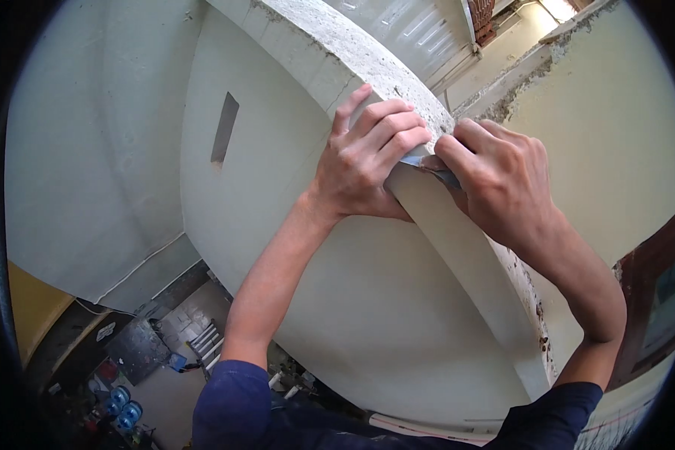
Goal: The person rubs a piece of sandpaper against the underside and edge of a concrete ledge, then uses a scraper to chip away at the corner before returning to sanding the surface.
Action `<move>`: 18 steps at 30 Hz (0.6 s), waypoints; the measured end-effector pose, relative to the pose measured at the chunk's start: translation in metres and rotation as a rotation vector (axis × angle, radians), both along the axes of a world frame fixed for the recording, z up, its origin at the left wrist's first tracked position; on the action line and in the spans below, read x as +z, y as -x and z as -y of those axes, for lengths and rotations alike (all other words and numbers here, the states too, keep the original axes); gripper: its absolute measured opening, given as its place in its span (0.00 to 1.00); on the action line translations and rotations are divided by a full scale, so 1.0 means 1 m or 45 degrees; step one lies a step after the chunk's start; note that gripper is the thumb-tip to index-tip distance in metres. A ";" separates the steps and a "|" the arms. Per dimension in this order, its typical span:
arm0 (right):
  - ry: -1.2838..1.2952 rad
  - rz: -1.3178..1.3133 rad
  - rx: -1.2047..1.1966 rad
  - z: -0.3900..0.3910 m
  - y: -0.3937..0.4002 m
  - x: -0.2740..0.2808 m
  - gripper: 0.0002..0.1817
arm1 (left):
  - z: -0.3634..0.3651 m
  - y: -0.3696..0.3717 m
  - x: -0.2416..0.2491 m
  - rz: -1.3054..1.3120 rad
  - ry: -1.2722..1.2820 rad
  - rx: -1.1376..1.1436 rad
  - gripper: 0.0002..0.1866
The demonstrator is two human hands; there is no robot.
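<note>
A pale painted beam [457, 251] with a rough, crumbly top [386, 66] runs diagonally across the view. My left hand [371, 154] is wrapped over the beam, its fingers bent on the upper edge and its thumb on the face beneath. Beside it, my right hand [499, 169] is closed on a thin blue-grey piece [448, 178], which bends over the beam's edge and reaches my left fingers. Whether this piece is a sheet or a blade is hard to tell, as my right fingers hide most of it.
Far below on the left is a floor [169, 405] with blue water bottles [124, 409] and a ladder-like rack [206, 341]. A small rectangular recess [225, 129] cuts the wall. A brown-framed window [656, 300] stands at the right.
</note>
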State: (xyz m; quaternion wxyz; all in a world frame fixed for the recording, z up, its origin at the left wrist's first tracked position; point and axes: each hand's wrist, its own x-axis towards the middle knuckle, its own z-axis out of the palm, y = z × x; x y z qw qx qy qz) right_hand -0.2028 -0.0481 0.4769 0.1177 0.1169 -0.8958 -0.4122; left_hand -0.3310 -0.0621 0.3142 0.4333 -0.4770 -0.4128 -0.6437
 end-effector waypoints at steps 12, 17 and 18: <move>-0.037 -0.086 0.032 -0.005 0.002 0.000 0.04 | 0.007 0.001 0.009 -0.051 0.033 -0.083 0.33; 0.093 -0.060 -0.023 -0.007 -0.012 0.004 0.04 | 0.008 0.006 0.014 -0.094 0.043 -0.126 0.33; 0.069 -0.082 0.020 -0.009 -0.007 0.004 0.04 | 0.008 0.006 0.014 -0.088 0.015 -0.121 0.33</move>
